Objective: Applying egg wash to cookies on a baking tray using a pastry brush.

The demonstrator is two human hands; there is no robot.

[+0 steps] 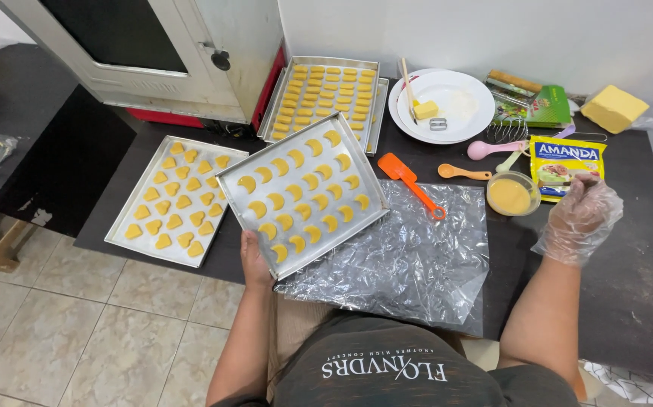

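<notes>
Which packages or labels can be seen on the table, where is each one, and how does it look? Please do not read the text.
Yellow sachet: flat, rectangular, blue band on top, food picture; right side, just above the gloved right hand, beside the small tub of yellow paste.
Green package: flat, partly under a wooden stick, right of the white plate.
Yellow block: in clear wrap, far right corner.

Home baking kitchen; oven [153, 53], cookie trays [302, 192], butter block [614, 108]

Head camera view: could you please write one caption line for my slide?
Left hand holds a tray of crescent cookies; gloved right hand hovers near a small bowl of yellow glaze.
</notes>
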